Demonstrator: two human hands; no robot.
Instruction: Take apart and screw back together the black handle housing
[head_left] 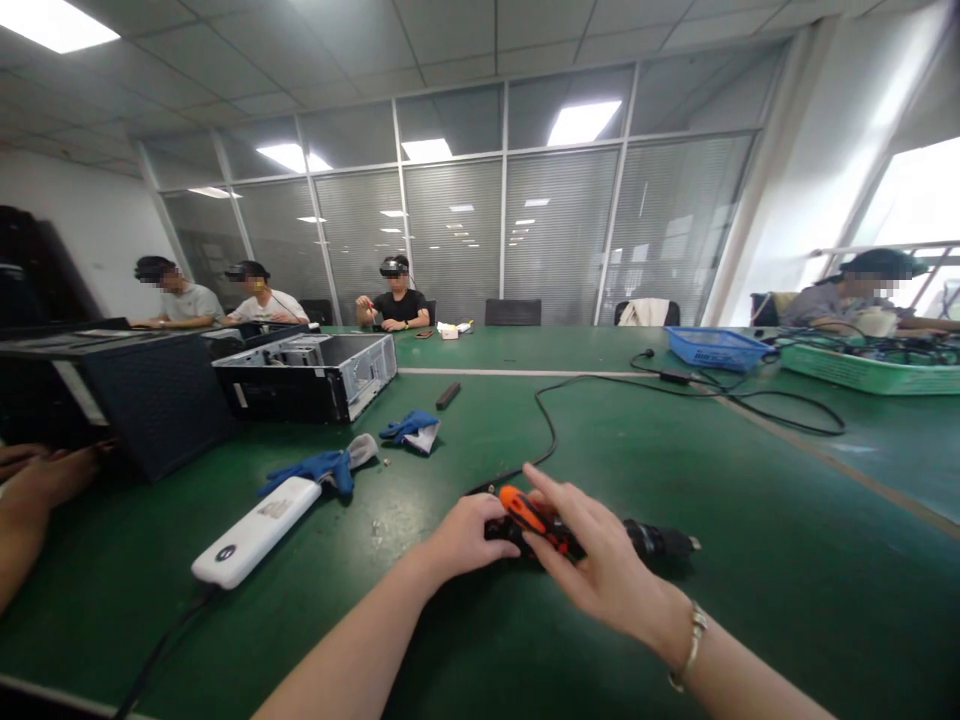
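On the green table in front of me lies a black corded electric screwdriver (660, 540), its bit end pointing right. My left hand (469, 535) is wrapped around the other end of it, near the cord. Between the thumb and fingers of my right hand (600, 555) is a screwdriver with an orange and black handle (523, 508), just above the black tool's body. My right fingers hide the rest of that screwdriver and the middle of the tool.
A white power strip (259, 530) and blue-grey gloves (319, 470) lie to the left. Behind them stand an opened computer case (307, 375) and a dark case (172, 400), with another person's hands (45, 480) beside it. A cable (551, 420) crosses toward blue (716, 350) and green baskets (870, 375).
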